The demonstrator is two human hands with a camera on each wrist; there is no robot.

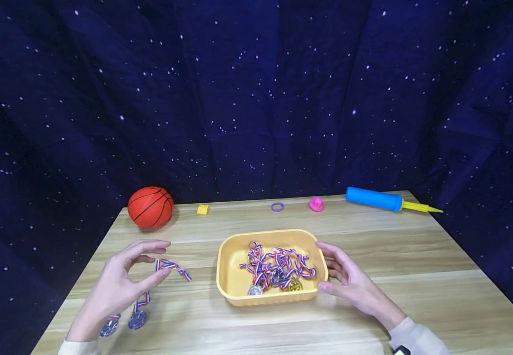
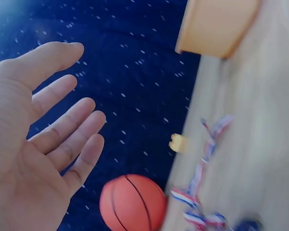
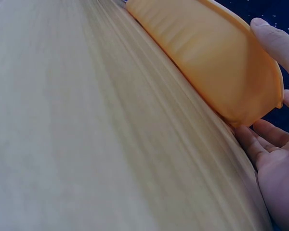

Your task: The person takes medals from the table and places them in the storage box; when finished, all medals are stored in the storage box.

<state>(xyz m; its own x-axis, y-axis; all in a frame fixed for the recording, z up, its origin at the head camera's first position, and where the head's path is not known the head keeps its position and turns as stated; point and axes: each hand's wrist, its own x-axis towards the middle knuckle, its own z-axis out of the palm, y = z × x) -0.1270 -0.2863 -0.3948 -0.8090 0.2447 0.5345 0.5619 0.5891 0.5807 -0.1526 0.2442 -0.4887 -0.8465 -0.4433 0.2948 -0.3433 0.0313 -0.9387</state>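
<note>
A yellow plastic basin (image 1: 274, 300) sits mid-table with several medals inside, among them a gold medal (image 1: 295, 285) and a silver medal (image 1: 255, 290), their striped ribbons (image 1: 278, 259) tangled together. My right hand (image 1: 354, 281) holds the basin's right end, thumb at the near corner of the rim and fingers curved about the side. To the left, my left hand (image 1: 114, 283) hovers with fingers and thumb spread apart, nothing between them. Beneath and beside it lie two silver medals (image 1: 137, 320) on the table, with a striped ribbon (image 1: 167, 265) reaching past the thumb.
Along the table's back edge are a red basketball (image 1: 150, 207), a yellow toy brick (image 1: 203, 210), a purple ring (image 1: 277, 207), a pink rubber duck (image 1: 316, 204) and a blue hand pump (image 1: 374, 198) with a yellow nozzle. A dark starry curtain (image 1: 256, 98) hangs behind.
</note>
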